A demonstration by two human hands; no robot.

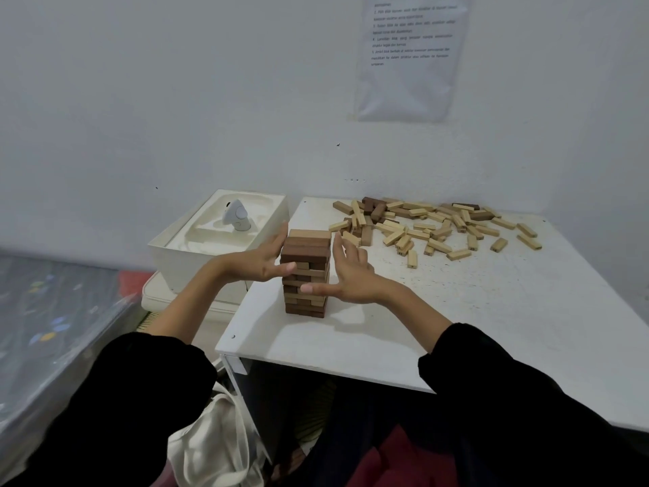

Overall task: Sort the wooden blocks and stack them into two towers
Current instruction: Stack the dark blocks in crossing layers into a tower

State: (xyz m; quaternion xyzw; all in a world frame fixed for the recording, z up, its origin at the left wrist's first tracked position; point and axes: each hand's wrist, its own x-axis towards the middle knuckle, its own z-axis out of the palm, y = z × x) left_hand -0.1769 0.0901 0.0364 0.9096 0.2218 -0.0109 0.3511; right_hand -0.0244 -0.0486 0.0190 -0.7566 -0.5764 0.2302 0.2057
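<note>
A tower of dark and light wooden blocks (307,247) stands near the front left of the white table (456,328). My left hand (261,260) lies flat against the tower's left side, fingers straight, thumb on its front face. My right hand (346,275) is at the tower's right side with straight fingers, its thumb touching the front; whether the fingers touch is unclear. A heap of loose blocks (435,223), mostly light with a few dark ones, lies scattered along the back of the table.
An open white box (175,247) with a small white device (238,214) inside sits just left of the table. A printed sheet (411,54) hangs on the wall. A pale cloth bag (207,448) lies below the table's front left corner.
</note>
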